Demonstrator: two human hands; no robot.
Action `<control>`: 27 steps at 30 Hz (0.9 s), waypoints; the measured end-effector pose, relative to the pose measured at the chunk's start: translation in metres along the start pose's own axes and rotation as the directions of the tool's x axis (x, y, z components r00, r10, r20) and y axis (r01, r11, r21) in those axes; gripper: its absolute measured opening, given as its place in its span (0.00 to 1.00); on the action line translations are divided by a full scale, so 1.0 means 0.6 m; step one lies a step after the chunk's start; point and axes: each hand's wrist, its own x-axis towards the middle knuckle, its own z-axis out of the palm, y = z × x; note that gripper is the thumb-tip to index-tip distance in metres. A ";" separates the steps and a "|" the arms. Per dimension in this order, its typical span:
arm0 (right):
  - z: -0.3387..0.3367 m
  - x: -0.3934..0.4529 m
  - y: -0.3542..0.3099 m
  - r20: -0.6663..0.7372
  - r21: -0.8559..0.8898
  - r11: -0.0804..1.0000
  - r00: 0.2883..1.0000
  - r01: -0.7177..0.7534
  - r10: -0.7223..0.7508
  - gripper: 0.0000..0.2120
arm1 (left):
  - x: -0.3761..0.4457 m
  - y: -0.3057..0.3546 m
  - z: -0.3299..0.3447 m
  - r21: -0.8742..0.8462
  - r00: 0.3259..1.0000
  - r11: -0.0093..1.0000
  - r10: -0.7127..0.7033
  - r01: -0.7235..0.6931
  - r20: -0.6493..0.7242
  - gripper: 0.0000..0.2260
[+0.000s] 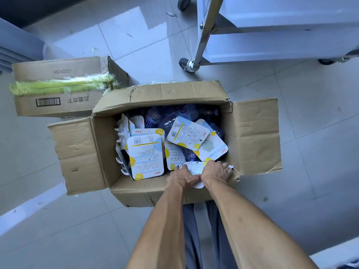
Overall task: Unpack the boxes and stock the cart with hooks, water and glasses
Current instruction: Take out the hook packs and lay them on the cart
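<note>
Two cardboard boxes sat on the tiled floor, and judging by them the job had barely begun. At the far left the smaller box was closed, a band of crumpled green film across its top; the number 65242227 was printed on its flap, with a barcode and a few inverted characters lower down that I could not read with confidence.

Beside it the open box had all four flaps folded out and looked close to full. Hook packs lay loose on top, white cards with yellow spots, pale blue bands, small red logos, a barcode and a QR code; their fine print was too small to read. Beneath them lay water bottles with purple labels, one showing the letters "emu", probably part of a longer word.

At the near edge the left hand and right hand each curled their fingers round one white hook card, held between them just above the box rim.

To the right, the cart stood well apart, and its visible shelves carried nothing I could see. No glasses were in view, so nearly all stocking seemed left to do.
</note>
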 end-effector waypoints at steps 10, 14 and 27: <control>-0.021 -0.005 0.006 0.026 -0.118 0.992 0.999 0.043 -0.040 0.16 | -0.025 0.014 -0.092 -0.226 0.772 0.974 -0.149 0.007 -0.618 0.07; -0.028 -0.010 0.012 0.013 -0.150 0.985 0.997 0.081 -0.080 0.16 | -0.031 0.003 -0.113 0.135 0.732 0.988 0.144 -0.071 -0.666 0.14; -0.045 0.007 0.018 0.160 -0.205 0.924 0.943 0.322 -0.293 0.18 | -0.017 -0.008 0.009 0.234 0.953 0.968 -0.014 0.088 -0.303 0.16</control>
